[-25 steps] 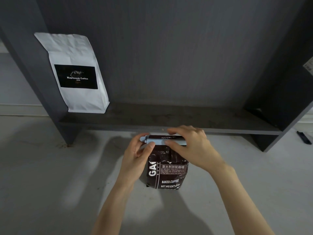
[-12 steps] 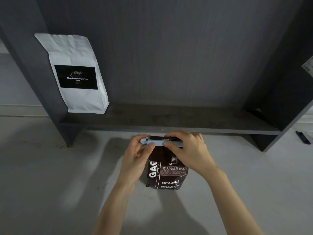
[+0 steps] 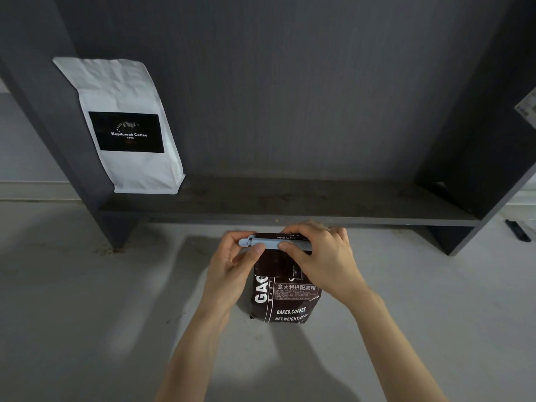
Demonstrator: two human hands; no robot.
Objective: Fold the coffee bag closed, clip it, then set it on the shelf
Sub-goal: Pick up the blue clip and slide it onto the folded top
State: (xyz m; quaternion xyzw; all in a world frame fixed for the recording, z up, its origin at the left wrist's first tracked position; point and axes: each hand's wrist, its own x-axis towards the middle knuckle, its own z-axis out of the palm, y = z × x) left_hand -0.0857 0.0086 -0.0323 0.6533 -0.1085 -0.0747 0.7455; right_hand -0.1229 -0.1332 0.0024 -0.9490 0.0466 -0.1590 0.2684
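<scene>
A dark brown coffee bag with white lettering stands upright on the pale floor, just in front of the shelf. Its top is folded over, and a long pale blue clip lies across the fold. My left hand pinches the clip's left end between thumb and fingers. My right hand covers the clip's right half and presses on it, hiding that end. The dark grey shelf board runs low across the view right behind the bag.
A white coffee bag with a black label leans in the shelf's left corner. The shelf's side panels close it in left and right. A small black object lies on the floor at the far right.
Both hands and the clip have dropped slightly and shifted a little left along the bag's folded top. My right hand has closed further over the clip's right half. The bag stands where it was.
</scene>
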